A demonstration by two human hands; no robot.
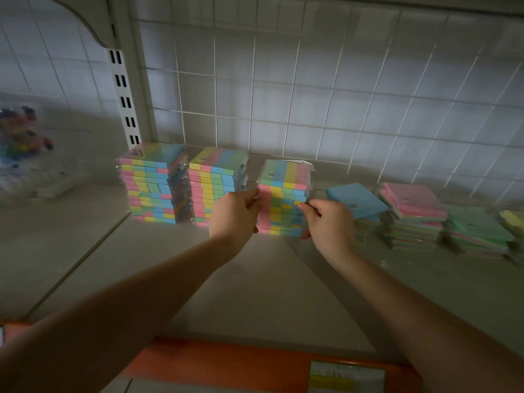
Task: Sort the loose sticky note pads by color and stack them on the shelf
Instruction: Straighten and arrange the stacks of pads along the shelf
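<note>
On the pale shelf [255, 279] stand three stacks of striped multicolour sticky note pads. The left stack [151, 184] and the second stack [217, 180] are upright near the back. The middle stack [285, 194] is clasped from both sides: my left hand [234, 215] presses its left face, my right hand [329, 222] its right face. To the right lie lower piles of single-colour pads: a blue-topped pile [355, 202], a pink-topped pile [412, 205], a green-topped pile [479, 225] and a yellow pad [514, 218] at the frame edge.
A white wire grid [312, 95] backs the shelf. A slotted upright [124, 95] divides it from the left bay, where a clear bag of colourful items [22, 137] sits. An orange price rail with a label [347, 375] runs along the front edge.
</note>
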